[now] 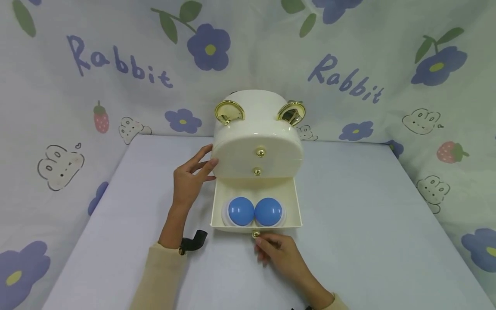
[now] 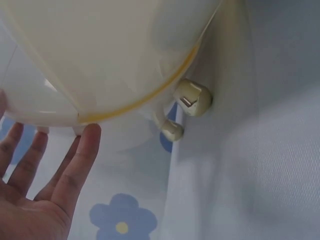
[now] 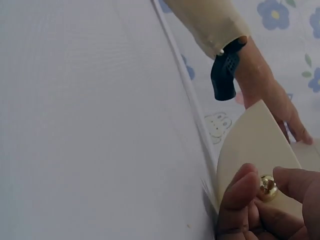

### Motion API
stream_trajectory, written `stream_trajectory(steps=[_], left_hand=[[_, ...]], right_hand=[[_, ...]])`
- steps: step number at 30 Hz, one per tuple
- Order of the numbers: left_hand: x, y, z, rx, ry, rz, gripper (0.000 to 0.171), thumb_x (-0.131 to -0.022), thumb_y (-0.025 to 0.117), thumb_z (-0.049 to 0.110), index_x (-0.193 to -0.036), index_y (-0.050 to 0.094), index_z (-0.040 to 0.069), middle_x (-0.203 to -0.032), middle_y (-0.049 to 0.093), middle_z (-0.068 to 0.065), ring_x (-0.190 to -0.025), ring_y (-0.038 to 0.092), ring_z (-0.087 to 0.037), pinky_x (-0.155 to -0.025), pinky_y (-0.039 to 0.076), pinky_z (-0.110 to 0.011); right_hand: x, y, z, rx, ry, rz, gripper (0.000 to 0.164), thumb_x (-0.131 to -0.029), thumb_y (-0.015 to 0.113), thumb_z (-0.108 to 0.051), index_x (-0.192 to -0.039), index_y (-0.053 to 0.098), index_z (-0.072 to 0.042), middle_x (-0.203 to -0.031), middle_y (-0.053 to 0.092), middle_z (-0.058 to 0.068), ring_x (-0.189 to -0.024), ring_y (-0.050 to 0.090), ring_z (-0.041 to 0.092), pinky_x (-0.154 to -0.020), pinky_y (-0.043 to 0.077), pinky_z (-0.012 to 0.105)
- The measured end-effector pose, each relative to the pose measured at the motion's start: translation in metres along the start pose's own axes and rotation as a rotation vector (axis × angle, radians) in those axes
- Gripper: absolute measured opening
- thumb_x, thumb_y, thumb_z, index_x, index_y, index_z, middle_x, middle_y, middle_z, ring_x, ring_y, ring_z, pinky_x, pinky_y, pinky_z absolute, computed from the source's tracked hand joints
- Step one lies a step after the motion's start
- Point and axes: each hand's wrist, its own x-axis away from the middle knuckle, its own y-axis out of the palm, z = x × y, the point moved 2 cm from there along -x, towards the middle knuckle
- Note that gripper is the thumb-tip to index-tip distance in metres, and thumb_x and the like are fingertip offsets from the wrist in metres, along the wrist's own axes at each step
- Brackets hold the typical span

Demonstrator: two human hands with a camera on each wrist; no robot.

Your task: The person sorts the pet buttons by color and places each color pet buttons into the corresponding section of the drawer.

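A cream storage box with gold-rimmed ears stands on the table, its bottom drawer pulled out toward me. Two blue balls, each on a white base, sit side by side at the front of that drawer. My left hand touches the box's left side with spread, fairly straight fingers, also seen from below in the left wrist view. At the drawer front, the thumb and fingers of my right hand pinch its round gold knob. Two more gold knobs are on the closed drawers above.
A white cloth covers the table. Behind and at the sides hangs a printed curtain with flowers, rabbits and strawberries. On my left wrist a black camera mount sticks out beside the drawer. Small feet show under the box.
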Motion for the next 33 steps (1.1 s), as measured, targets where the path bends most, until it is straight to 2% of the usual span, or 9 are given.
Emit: stream_trajectory(steps=[6, 15, 25, 33], left_hand=[[0.001, 0.000, 0.002, -0.013, -0.001, 0.009, 0.046, -0.094, 0.074, 0.018, -0.138, 0.063, 0.013, -0.139, 0.060, -0.001, -0.106, 0.069, -0.014, -0.073, 0.063, -0.045], [0.002, 0.000, 0.006, -0.036, -0.006, 0.001, 0.047, -0.094, 0.073, 0.019, -0.139, 0.061, 0.012, -0.141, 0.059, -0.002, -0.110, 0.068, -0.021, -0.073, 0.063, -0.044], [0.002, 0.001, 0.004, -0.024, -0.003, 0.000, 0.047, -0.094, 0.073, 0.019, -0.139, 0.062, 0.013, -0.141, 0.059, -0.001, -0.109, 0.068, -0.020, -0.073, 0.063, -0.044], [0.002, 0.001, 0.002, -0.035, 0.013, -0.002, 0.047, -0.095, 0.073, 0.018, -0.140, 0.061, 0.013, -0.141, 0.059, -0.002, -0.109, 0.068, -0.019, -0.072, 0.063, -0.044]], right_hand=[[-0.004, 0.006, 0.001, -0.083, 0.026, 0.076, 0.034, -0.098, 0.067, -0.027, -0.094, 0.072, 0.007, -0.080, 0.068, 0.015, -0.061, 0.061, 0.013, -0.051, 0.055, 0.021], [-0.007, 0.004, -0.001, -0.139, 0.082, 0.136, 0.036, -0.095, 0.071, -0.029, -0.096, 0.073, 0.007, -0.079, 0.067, 0.011, -0.063, 0.060, 0.013, -0.051, 0.052, 0.018], [-0.014, 0.000, -0.001, -0.173, 0.073, 0.136, 0.037, -0.095, 0.072, -0.027, -0.092, 0.071, 0.009, -0.077, 0.066, 0.011, -0.061, 0.057, 0.012, -0.050, 0.049, 0.017], [-0.022, -0.003, 0.000, -0.158, 0.046, 0.133, 0.036, -0.094, 0.072, -0.028, -0.091, 0.072, 0.008, -0.075, 0.066, 0.012, -0.059, 0.057, 0.013, -0.048, 0.047, 0.017]])
